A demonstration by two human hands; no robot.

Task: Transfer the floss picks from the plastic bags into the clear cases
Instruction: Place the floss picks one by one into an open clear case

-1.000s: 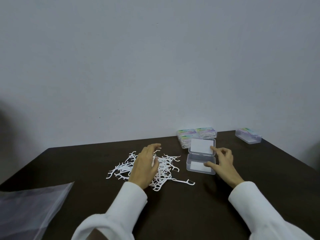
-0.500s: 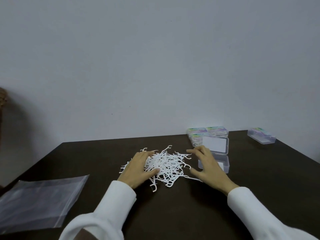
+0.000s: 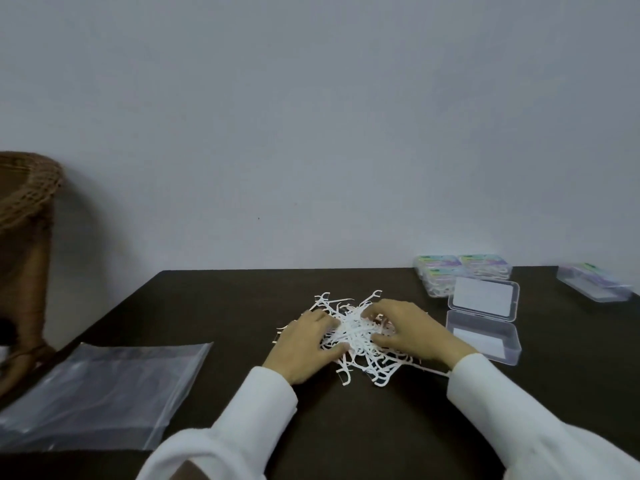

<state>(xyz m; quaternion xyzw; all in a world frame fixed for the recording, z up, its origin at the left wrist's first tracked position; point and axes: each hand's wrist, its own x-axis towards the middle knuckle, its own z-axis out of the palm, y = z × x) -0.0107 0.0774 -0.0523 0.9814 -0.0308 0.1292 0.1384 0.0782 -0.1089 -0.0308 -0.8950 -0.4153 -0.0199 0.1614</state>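
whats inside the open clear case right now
No floss picks show inside the open clear case; only a white rectangle shows through its base, perhaps a label. Its near wall blurs the front edge. The floss picks lie heaped on the table.

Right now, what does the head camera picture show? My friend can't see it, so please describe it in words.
A person's left hand and right hand gather a heap of small white plastic floss picks on a dark brown table. An open clear plastic case lies right of the heap, closed filled cases sit behind it, and a flat clear plastic bag lies left.
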